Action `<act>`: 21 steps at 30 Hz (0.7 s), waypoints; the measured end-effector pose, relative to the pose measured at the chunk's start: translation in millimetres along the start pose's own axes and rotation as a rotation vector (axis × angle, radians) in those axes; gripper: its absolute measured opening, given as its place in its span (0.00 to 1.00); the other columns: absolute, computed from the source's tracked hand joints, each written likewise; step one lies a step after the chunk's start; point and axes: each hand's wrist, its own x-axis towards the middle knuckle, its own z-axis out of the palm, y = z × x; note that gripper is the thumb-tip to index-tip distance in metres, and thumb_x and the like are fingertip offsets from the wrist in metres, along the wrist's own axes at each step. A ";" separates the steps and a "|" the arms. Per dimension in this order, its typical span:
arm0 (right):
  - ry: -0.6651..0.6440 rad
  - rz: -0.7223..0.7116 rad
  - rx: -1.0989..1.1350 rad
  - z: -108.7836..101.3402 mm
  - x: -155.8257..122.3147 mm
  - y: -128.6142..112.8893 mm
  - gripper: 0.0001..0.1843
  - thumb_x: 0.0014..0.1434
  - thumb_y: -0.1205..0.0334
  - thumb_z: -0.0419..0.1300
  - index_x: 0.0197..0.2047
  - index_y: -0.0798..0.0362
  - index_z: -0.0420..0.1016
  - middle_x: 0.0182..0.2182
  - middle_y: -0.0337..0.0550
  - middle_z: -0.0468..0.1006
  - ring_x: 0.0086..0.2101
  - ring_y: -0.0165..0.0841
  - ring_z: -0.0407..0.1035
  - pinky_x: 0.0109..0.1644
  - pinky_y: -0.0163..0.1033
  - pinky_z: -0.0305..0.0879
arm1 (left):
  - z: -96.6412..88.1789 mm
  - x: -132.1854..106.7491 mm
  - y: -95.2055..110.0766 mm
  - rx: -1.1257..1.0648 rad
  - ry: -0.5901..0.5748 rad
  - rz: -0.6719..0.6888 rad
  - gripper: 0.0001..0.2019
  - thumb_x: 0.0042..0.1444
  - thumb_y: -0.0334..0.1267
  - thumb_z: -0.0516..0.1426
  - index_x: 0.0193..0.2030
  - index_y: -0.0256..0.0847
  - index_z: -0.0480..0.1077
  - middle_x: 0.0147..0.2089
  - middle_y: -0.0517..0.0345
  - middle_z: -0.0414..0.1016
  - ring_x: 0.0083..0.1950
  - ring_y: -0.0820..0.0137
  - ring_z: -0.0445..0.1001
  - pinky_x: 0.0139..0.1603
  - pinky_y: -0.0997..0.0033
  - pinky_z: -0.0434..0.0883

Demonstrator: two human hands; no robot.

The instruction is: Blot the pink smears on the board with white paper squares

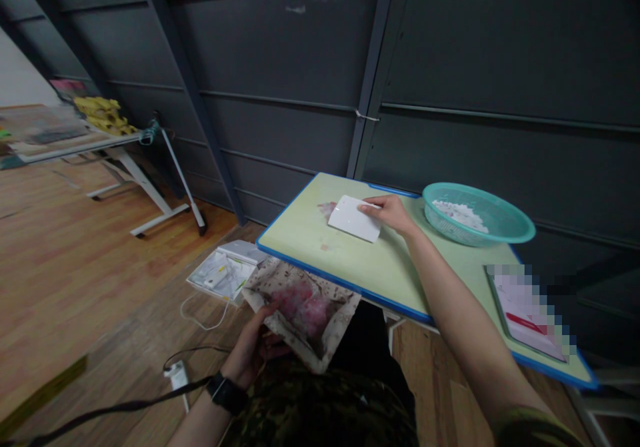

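Observation:
In my right hand [393, 212] is a flat white scraper [355, 219], its lower edge on or just above the pale green tabletop [385, 270]. A pinkish smear [327, 210] shows on the table beside the scraper's left end. My left hand [260, 340] grips the near left side of a speckled beige bag [337, 340], held with its mouth open below the table's front edge. Inside the bag lies a clump of pink and whitish material [305, 304]. Some fingers of my left hand are hidden beneath the bag.
A turquoise plastic basket [505, 224] with white bits stands at the table's far right. A tablet-like device [530, 320], partly pixelated, lies nearer. On the floor at left are a white box [215, 277] with cables and a power strip [177, 380]. Dark wall panels [280, 54] rise behind.

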 end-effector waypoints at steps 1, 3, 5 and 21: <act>0.025 0.012 0.016 -1.1 0.1 0.3 0.25 0.51 0.46 0.61 0.41 0.61 0.81 0.33 0.47 0.81 0.30 0.36 0.70 0.30 0.37 0.61 | -0.4 0.6 -0.2 -0.001 -0.002 -0.006 0.11 0.53 0.39 0.59 0.42 0.40 0.67 0.30 0.58 0.74 0.24 0.70 0.73 0.29 0.64 0.77; 0.035 0.024 0.028 -1.5 0.4 1.2 0.25 0.50 0.46 0.61 0.41 0.60 0.81 0.34 0.47 0.81 0.30 0.36 0.70 0.30 0.37 0.62 | -1.6 2.0 -0.7 0.003 -0.001 -0.014 0.11 0.53 0.40 0.59 0.43 0.40 0.67 0.30 0.58 0.73 0.25 0.70 0.73 0.29 0.65 0.76; -0.012 0.023 0.018 -1.7 0.5 2.7 0.24 0.50 0.47 0.61 0.39 0.59 0.82 0.32 0.45 0.81 0.29 0.36 0.70 0.30 0.37 0.62 | -3.2 3.5 -1.5 0.007 -0.005 -0.015 0.12 0.53 0.40 0.59 0.43 0.40 0.67 0.30 0.59 0.72 0.25 0.70 0.73 0.29 0.64 0.77; -0.282 0.109 0.078 -22.8 -3.5 6.2 0.27 0.44 0.46 0.66 0.40 0.59 0.82 0.27 0.44 0.79 0.23 0.29 0.64 0.23 0.33 0.56 | -0.9 -2.1 -1.0 0.018 -0.012 -0.018 0.10 0.53 0.39 0.59 0.42 0.42 0.68 0.31 0.59 0.74 0.24 0.70 0.73 0.30 0.63 0.77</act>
